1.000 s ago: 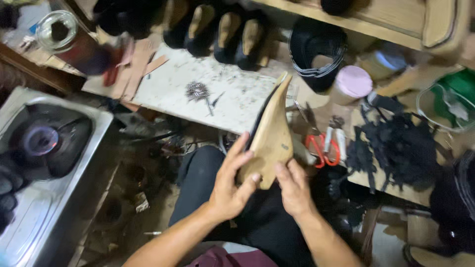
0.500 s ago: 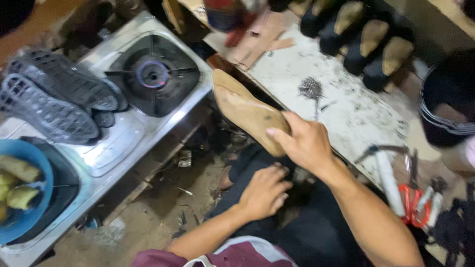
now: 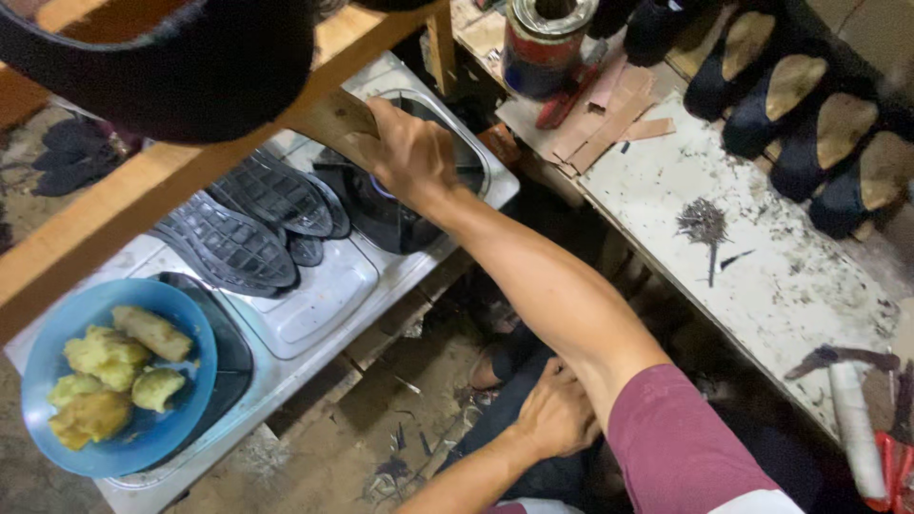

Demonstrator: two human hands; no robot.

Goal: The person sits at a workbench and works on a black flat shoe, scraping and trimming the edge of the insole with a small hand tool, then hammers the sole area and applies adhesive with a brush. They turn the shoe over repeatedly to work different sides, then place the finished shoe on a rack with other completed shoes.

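My right hand [image 3: 411,152] reaches out to the left over a gas stove burner [image 3: 386,205] and grips a tan shoe sole piece [image 3: 335,122], whose far end is hidden behind a wooden beam. My left hand [image 3: 557,414] rests on my dark trousers by my knee, fingers loosely curled, holding nothing. Black ribbed rubber outsoles [image 3: 249,221] lie on the stove top [image 3: 314,305] just left of the burner.
A blue bowl [image 3: 43,362] of yellow fried pieces sits on the stove's near left. A wooden beam [image 3: 124,209] crosses overhead. A tin can [image 3: 547,43], a row of dark shoes [image 3: 809,105], a pile of small nails [image 3: 705,224] and tools [image 3: 857,419] are on the white workbench [image 3: 790,286] at right.
My view swung left from the bench to the stove. My right hand carried the tan sole out over the burner; my left hand let go and dropped to my lap.
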